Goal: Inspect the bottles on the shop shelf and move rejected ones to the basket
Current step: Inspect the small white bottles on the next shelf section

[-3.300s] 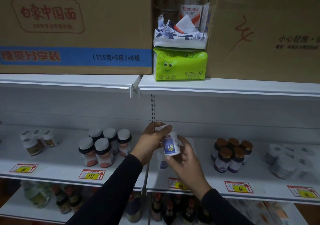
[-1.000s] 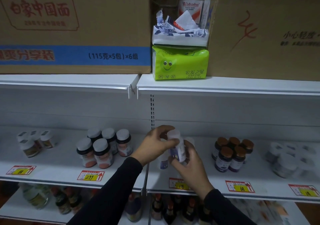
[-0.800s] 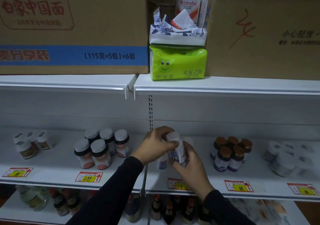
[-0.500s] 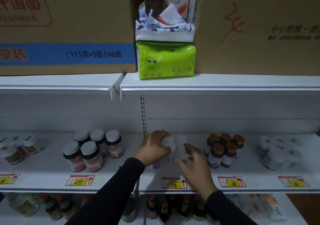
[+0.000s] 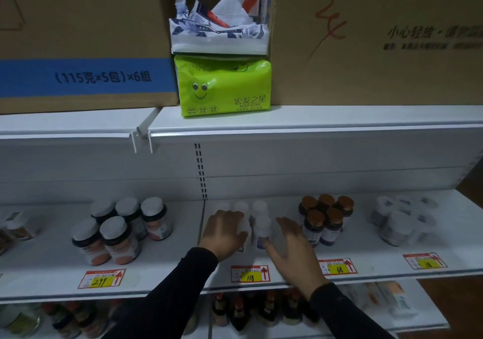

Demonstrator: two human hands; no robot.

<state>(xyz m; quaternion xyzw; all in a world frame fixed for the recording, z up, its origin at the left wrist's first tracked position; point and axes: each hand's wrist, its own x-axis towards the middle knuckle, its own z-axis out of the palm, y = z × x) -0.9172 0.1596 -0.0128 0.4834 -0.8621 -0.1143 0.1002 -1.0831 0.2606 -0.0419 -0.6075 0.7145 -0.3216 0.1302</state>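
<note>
A cluster of small white bottles with blue labels stands on the middle shelf above the 118 price tag. My left hand curls round the front-left white bottle, which stands on the shelf. My right hand hovers just right of the cluster with fingers spread and relaxed, holding nothing; its thumb tip is close to the front-right bottle. No basket is in view.
Left are several white-capped jars with orange contents; right are brown-capped dark bottles and pale wrapped tubs. Cardboard boxes and a green tissue pack sit on the upper shelf. Dark bottles fill the shelf below.
The white bottle held up in both hands has come down onto the shelf among the other white bottles. My right hand has let go and moved right; my left hand stays on it.
</note>
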